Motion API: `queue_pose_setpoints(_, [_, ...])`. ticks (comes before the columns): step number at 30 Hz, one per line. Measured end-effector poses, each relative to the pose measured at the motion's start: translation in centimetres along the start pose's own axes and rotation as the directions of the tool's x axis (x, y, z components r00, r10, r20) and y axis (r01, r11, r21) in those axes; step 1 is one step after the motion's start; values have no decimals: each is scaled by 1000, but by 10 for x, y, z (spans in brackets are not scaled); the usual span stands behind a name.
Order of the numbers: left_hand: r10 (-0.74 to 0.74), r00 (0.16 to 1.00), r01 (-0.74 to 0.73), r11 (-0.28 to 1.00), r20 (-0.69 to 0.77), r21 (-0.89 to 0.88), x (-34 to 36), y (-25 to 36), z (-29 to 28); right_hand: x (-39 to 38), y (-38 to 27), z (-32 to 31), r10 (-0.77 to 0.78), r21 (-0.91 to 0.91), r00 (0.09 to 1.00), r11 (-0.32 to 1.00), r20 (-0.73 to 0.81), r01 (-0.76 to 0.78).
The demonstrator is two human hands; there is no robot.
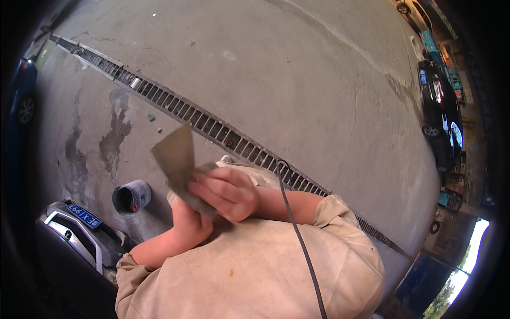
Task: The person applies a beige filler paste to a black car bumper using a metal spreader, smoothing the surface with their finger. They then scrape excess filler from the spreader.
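Observation:
In front of my chest I hold up a putty knife (pixel 177 151) with a wide, flat, brownish blade flaring away from my hands. My left hand (pixel 189 219) is closed at its lower end, where the handle and most of those fingers are hidden. A grey-brown rag (pixel 200 203) is bunched around the narrow part of the tool. My right hand (pixel 226 192) grips this rag from the right, fingers curled and pressed against it. The blade and hands are slightly blurred.
A bucket (pixel 134 196) stands on the concrete floor to the left, near a car front (pixel 74 234). A grated drain (pixel 212 125) crosses the floor diagonally. A dark cord (pixel 300 234) runs down over my front. More cars stand at the far left and a black car (pixel 441 114) on the right.

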State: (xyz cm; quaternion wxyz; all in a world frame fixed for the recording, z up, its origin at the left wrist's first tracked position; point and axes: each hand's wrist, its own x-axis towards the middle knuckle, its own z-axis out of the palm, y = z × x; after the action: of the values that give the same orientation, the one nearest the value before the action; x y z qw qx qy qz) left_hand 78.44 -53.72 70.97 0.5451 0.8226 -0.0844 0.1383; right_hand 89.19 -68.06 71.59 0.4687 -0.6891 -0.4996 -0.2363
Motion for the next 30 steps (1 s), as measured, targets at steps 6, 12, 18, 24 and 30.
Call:
queue_pose_setpoints(6, [-274,956,274,962,110,16,-5,-6,3,13,20,8,23,-64,1000,998,-19,-24])
queue_pose_setpoints(12, [-293,946,284,956,141,78,-3,-5,1,21,24,16,88,-98,994,991,-63,-94])
queue_pose_setpoints(18, [-184,976,176,982,118,73,7,-3,3,28,61,5,158,-94,983,981,-92,-167])
queue_pose_setpoints(24, [-444,893,394,696,72,-600,23,-2,-13,47,103,-41,950,454,293,309,-108,-835])
queue_pose_setpoints(30, [-146,674,730,284,724,-622,44,-17,-41,68,109,-31,715,821,459,-288,527,-493])
